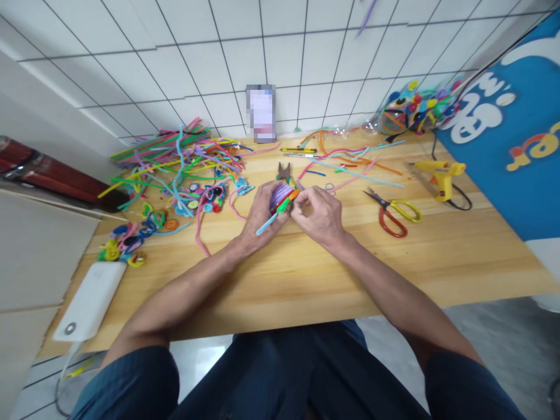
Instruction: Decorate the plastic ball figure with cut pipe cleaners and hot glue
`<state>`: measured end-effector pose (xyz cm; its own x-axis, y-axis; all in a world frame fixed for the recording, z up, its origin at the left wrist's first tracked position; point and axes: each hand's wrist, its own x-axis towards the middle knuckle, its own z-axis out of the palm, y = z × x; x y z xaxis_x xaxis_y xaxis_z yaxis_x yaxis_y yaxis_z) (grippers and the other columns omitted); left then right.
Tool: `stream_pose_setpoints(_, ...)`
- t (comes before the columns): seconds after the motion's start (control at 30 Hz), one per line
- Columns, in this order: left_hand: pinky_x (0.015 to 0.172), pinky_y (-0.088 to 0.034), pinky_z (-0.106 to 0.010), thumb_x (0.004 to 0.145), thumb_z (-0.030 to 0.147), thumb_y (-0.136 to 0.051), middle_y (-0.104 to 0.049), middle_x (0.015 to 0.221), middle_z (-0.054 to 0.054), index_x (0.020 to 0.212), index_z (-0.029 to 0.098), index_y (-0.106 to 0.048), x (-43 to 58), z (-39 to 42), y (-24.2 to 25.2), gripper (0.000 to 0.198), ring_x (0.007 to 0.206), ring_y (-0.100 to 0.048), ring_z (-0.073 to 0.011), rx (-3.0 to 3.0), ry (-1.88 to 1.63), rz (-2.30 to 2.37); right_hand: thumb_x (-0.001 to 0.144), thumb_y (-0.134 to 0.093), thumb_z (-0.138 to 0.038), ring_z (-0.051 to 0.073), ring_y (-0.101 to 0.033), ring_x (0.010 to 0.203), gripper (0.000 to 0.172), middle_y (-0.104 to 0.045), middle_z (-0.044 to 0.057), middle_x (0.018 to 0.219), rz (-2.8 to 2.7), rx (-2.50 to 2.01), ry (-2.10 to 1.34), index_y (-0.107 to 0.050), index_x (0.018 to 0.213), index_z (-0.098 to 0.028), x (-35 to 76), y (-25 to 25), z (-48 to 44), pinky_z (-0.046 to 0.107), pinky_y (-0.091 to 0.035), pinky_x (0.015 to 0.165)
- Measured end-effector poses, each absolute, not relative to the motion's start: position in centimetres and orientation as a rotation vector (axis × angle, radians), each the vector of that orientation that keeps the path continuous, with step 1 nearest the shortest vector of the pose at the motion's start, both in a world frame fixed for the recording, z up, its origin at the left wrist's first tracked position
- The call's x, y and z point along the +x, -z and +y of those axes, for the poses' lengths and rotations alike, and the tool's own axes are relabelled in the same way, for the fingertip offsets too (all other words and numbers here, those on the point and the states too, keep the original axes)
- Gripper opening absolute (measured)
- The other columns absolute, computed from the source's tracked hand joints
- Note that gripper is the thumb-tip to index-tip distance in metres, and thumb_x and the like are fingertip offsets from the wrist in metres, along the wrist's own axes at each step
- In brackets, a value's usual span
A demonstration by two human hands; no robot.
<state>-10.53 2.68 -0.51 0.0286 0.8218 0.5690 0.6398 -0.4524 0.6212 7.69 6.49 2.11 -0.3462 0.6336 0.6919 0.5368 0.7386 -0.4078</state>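
Note:
My left hand [260, 217] is wrapped round a small craft piece of coiled pipe cleaners [282, 195], mostly purple with red, green and orange parts. A light blue pipe cleaner [266, 224] sticks out from it toward me. My right hand [318, 214] is beside the piece, thumb and forefinger pinched together at its orange and green side. What sits between those fingertips is too small to make out. Just beyond the piece, pliers [284, 171] lie on the table with their jaws pointing away from me.
Scissors [389, 213] and a yellow glue gun [440, 175] lie to the right. A yellow utility knife [298, 150] and loose pipe cleaners [367, 157] lie behind. More pipe cleaners [166, 146] pile up at left, near a white power bank [91, 300]. A phone [262, 114] leans on the tiled wall.

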Motion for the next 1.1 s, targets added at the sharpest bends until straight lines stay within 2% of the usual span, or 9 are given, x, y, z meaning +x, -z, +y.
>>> stream_pose_setpoints(0.2, 0.115, -0.051, -0.049, 0.097, 0.052, -0.067, -0.064, 0.14, -0.015, 0.143, 0.021, -0.052, -10.5, 2.5, 0.3, 0.057, 0.131, -0.062, -0.0306, 1.957, -1.461, 1.468, 0.089, -0.062, -0.015, 0.021, -0.07, 0.081, 0.011, -0.074, 0.003, 0.081, -2.059, -0.842, -0.128, -0.064, 0.084, -0.024, 7.8, -2.6, 5.9, 0.033, -0.055, 0.08)
stream_pose_setpoints(0.4, 0.114, -0.052, -0.049, 0.092, 0.045, -0.073, -0.065, 0.14, -0.013, 0.139, 0.025, -0.057, -10.5, 2.0, -0.3, 0.054, 0.129, -0.063, -0.0307, 1.791, -1.481, 1.436, 0.097, -0.063, -0.025, 0.022, -0.074, 0.088, 0.009, -0.078, 0.004, 0.093, -1.983, -0.843, -0.251, -0.069, 0.103, -0.023, 9.9, -3.3, 5.2, 0.037, -0.059, 0.085)
stream_pose_setpoints(0.57, 0.11, -0.056, -0.049, 0.09, 0.04, -0.073, -0.068, 0.134, -0.01, 0.136, 0.024, -0.06, -10.4, 1.7, -1.4, 0.05, 0.124, -0.066, -0.0299, 1.609, -1.504, 1.406, 0.094, -0.064, -0.029, 0.026, -0.075, 0.096, 0.011, -0.08, 0.008, 0.099, -1.976, -1.195, -0.139, -0.071, 0.099, -0.023, 18.2, -2.8, 7.3, 0.042, -0.058, 0.09)
stream_pose_setpoints(0.7, 0.106, -0.059, -0.05, 0.09, 0.04, -0.071, -0.071, 0.128, -0.007, 0.131, 0.027, -0.063, -10.3, 1.5, -1.8, 0.043, 0.118, -0.068, -0.0286, 1.443, -1.541, 1.365, 0.089, -0.065, -0.029, 0.03, -0.073, 0.103, 0.017, -0.08, 0.012, 0.107, -2.021, -1.639, 0.012, -0.072, 0.103, -0.021, 26.2, -1.7, 8.7, 0.043, -0.057, 0.091)
stream_pose_setpoints(0.8, 0.105, -0.059, -0.052, 0.089, 0.043, -0.074, -0.072, 0.126, -0.006, 0.13, 0.028, -0.063, -10.2, 1.5, -1.8, 0.045, 0.118, -0.069, -0.0289, 1.363, -1.561, 1.316, 0.092, -0.065, -0.033, 0.032, -0.072, 0.107, 0.023, -0.078, 0.016, 0.112, -2.12, -1.88, 0.075, -0.071, 0.109, -0.018, 29.4, -0.9, 8.7, 0.041, -0.057, 0.089)
stream_pose_setpoints(0.97, 0.1, -0.061, -0.05, 0.087, 0.047, -0.076, -0.073, 0.125, -0.007, 0.132, 0.028, -0.063, -10.1, 1.5, -2.5, 0.05, 0.115, -0.069, -0.0286, 1.311, -1.558, 1.273, 0.093, -0.062, -0.024, 0.032, -0.068, 0.119, 0.035, -0.074, 0.02, 0.124, -2.342, -2.014, 0.113, -0.066, 0.127, -0.014, 29.3, -0.5, 8.9, 0.04, -0.053, 0.099)
stream_pose_setpoints(1.1, 0.099, -0.061, -0.049, 0.086, 0.047, -0.076, -0.072, 0.126, -0.007, 0.128, 0.027, -0.066, -10.2, 1.6, -3.4, 0.047, 0.115, -0.069, -0.0285, 1.31, -1.57, 1.302, 0.095, -0.061, -0.024, 0.035, -0.067, 0.122, 0.037, -0.073, 0.024, 0.125, -2.445, -1.982, 0.019, -0.064, 0.129, -0.009, 28.8, -0.7, 9.7, 0.043, -0.051, 0.104)
